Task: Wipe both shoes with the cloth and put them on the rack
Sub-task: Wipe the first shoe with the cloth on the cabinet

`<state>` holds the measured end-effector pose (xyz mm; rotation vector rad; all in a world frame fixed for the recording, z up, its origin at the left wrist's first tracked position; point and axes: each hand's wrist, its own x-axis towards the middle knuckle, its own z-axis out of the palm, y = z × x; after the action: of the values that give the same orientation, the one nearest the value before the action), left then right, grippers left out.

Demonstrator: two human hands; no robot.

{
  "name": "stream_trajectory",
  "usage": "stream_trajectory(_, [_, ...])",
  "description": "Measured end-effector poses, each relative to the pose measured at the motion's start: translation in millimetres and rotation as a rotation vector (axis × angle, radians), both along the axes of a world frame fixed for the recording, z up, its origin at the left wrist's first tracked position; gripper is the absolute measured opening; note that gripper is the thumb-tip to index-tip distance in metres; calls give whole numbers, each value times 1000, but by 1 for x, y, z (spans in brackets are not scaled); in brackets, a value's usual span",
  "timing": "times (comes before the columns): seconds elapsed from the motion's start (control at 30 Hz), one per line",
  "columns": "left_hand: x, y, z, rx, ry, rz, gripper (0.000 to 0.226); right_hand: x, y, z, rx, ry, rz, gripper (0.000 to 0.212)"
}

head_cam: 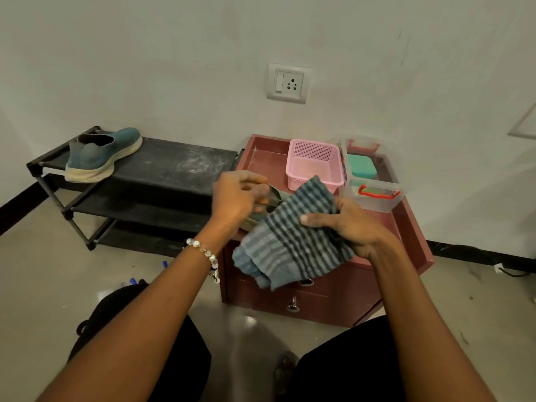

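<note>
One teal shoe (100,154) with a cream sole stands on the top shelf of the black rack (179,166) at the left. My left hand (236,198) grips the second shoe (275,198) over the maroon cabinet; only a sliver of that shoe shows. A blue-grey striped cloth (293,242) covers most of it. My right hand (348,224) presses the cloth against the shoe, thumb over the fabric and fingers curled behind it.
On the maroon cabinet (414,227) stand a pink basket (314,166) and a clear plastic box (374,184) with a green item inside. A wall socket (288,82) sits above. A black bag (116,309) lies on the floor by my left arm.
</note>
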<state>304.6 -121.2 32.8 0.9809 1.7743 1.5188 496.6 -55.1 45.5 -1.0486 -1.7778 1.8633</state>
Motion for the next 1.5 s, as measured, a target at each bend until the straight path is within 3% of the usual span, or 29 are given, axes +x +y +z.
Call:
stream_trajectory(0.1, [-25,2,-7,-175,113,175,7,13,11,-1,-183,126,-264,34])
stream_trajectory(0.2, [-33,3,-14,-237,197,67,11,16,14,-1,-162,137,-491,30])
stream_trajectory(0.27, [-30,6,-21,-230,332,-2,16,15,15,-3,-6,127,-668,33])
stream_trajectory(0.37, [-27,15,-29,-220,641,-39,25,8,10,0,545,-45,-874,38])
stream_trajectory(0.43, [-25,22,-32,-189,900,-95,31,-7,1,-1,864,-158,-818,33])
stream_trajectory(0.5, [-22,28,-37,-215,1176,-236,42,-28,1,-20,1012,-273,-615,29])
stream_trajectory(0.57, [-21,30,-46,-386,1333,-379,51,-48,1,-49,1070,-443,-319,31])
stream_trajectory(0.63, [-24,27,-56,-625,1350,-493,58,-62,-3,-74,1086,-671,-60,39])
stream_trajectory(0.7, [-26,22,-63,-762,1348,-562,75,-67,-7,-88,1107,-823,54,45])
stream_trajectory(0.93, [-22,10,-72,-703,1430,-576,78,-45,-5,-65,918,-1032,344,52])
stream_trajectory(1.03, [-20,11,-72,-726,1355,-616,87,-46,-2,-61,923,-1001,411,49])
stream_trajectory(1.23, [-17,14,-67,-752,1298,-625,90,-54,0,-59,879,-890,498,69])
stream_trajectory(1.4, [-11,15,-69,-756,1226,-581,88,-41,-3,-58,868,-974,454,42])
stream_trajectory(1.5, [-12,17,-69,-773,1212,-603,93,-54,3,-66,964,-956,485,51])
